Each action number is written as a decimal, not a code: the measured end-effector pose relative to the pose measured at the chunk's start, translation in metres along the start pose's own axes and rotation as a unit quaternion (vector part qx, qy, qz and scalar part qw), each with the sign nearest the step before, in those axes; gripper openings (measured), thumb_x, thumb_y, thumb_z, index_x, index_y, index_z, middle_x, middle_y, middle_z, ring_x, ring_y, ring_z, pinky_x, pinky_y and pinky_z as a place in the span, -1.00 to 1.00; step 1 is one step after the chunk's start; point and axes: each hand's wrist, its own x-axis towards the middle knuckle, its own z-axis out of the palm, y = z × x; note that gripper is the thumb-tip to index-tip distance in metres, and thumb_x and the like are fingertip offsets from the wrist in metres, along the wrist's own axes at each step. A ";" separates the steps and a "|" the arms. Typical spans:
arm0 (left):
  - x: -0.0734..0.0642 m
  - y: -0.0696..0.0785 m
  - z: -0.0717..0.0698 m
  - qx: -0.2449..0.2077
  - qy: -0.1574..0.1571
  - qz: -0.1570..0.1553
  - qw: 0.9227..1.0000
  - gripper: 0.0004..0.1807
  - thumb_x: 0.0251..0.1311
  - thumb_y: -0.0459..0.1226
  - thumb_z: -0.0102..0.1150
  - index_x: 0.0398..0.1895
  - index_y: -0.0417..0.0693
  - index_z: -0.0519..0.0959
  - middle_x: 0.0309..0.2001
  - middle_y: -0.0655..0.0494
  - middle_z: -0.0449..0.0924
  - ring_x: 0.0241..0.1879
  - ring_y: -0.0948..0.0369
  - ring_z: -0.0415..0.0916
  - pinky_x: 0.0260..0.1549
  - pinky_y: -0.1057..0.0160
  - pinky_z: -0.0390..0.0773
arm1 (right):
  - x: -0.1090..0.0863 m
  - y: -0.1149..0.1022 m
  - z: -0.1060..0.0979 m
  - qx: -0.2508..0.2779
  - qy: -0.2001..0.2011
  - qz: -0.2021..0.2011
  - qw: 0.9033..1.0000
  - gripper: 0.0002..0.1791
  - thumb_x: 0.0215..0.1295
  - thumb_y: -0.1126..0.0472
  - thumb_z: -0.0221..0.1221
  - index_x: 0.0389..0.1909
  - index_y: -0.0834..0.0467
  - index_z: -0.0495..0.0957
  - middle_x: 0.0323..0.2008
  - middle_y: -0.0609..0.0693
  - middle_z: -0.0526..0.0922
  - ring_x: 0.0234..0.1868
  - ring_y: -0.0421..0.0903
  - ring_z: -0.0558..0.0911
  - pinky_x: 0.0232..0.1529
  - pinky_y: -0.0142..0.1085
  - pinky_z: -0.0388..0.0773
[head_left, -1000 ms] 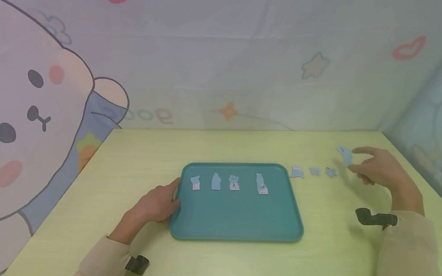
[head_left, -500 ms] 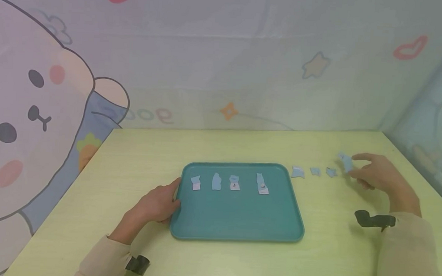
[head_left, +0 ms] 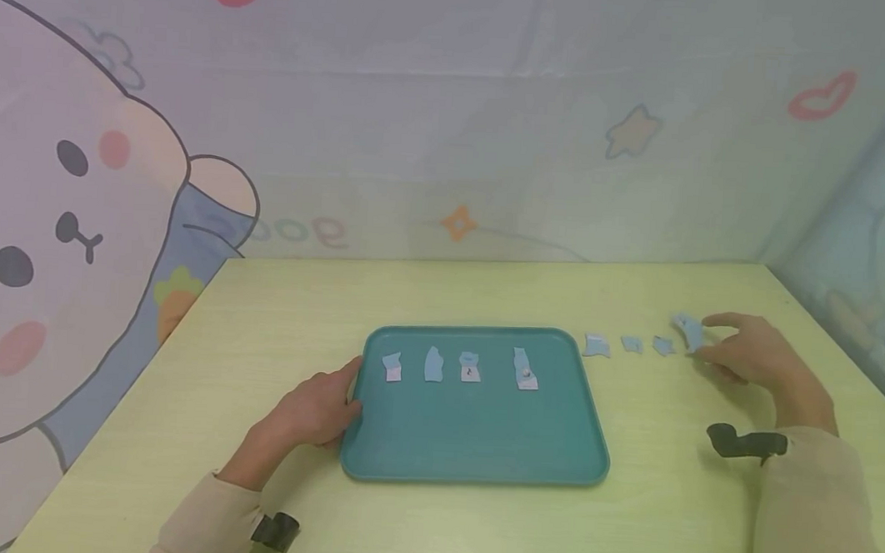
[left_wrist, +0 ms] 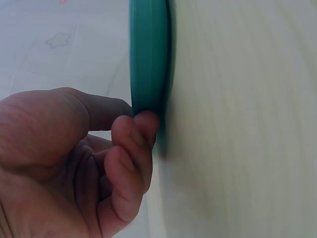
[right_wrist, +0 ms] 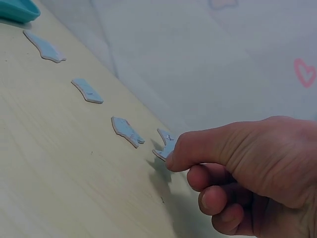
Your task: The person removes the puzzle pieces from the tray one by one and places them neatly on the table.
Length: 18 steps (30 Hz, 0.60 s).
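Over the table's right side, my right hand (head_left: 748, 351) pinches a flat, irregular light-blue puzzle piece (head_left: 689, 329) between thumb and index finger; the right wrist view shows this piece (right_wrist: 166, 145) partly hidden by the thumb, its shadow on the table. To its left lie three similar loose pieces in a row: the nearest piece (head_left: 662, 346), a small middle piece (head_left: 632, 344) and a larger piece (head_left: 596, 345) by the tray. My left hand (head_left: 315, 408) grips the left rim of the teal tray (head_left: 472, 437), thumb over the edge and fingers below.
Along the tray's upper half lie several light-blue pieces, among them a slim piece (head_left: 434, 365) and a tall piece (head_left: 524, 369) with a white end. The pale yellow table (head_left: 474, 529) backs onto a printed cloth (head_left: 420, 125) with a cartoon bear.
My right hand has lowered toward the table with its puzzle piece, nearer to the end of the loose row. The left hand and the tray stay put.
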 end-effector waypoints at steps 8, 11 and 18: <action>0.000 0.000 0.000 -0.001 0.002 0.002 1.000 -0.23 0.46 -0.36 -0.04 0.66 -0.37 0.00 -0.67 0.06 0.48 -0.73 0.23 0.40 -0.61 0.28 0.38 | 0.000 0.000 -0.001 -0.011 -0.002 -0.003 1.000 -0.17 0.44 0.04 0.24 0.50 0.47 0.19 -0.70 -0.13 0.45 -0.63 -0.17 0.39 -0.40 -0.25 0.38; 0.000 0.000 -0.001 -0.001 0.002 0.001 1.000 -0.23 0.46 -0.36 -0.04 0.66 -0.37 0.00 -0.67 0.05 0.49 -0.73 0.23 0.41 -0.61 0.27 0.39 | 0.000 0.000 -0.001 -0.009 -0.002 -0.007 1.000 -0.17 0.42 0.05 0.24 0.50 0.47 0.20 -0.70 -0.14 0.44 -0.63 -0.18 0.38 -0.40 -0.25 0.37; 0.000 -0.001 0.000 -0.001 -0.001 0.000 1.000 -0.23 0.46 -0.35 -0.04 0.67 -0.36 0.00 -0.69 0.06 0.47 -0.73 0.23 0.39 -0.61 0.27 0.38 | 0.001 0.005 0.004 0.000 -0.002 -0.013 1.000 -0.19 0.39 0.14 0.21 0.50 0.47 0.19 -0.68 -0.13 0.42 -0.64 -0.19 0.37 -0.47 -0.26 0.39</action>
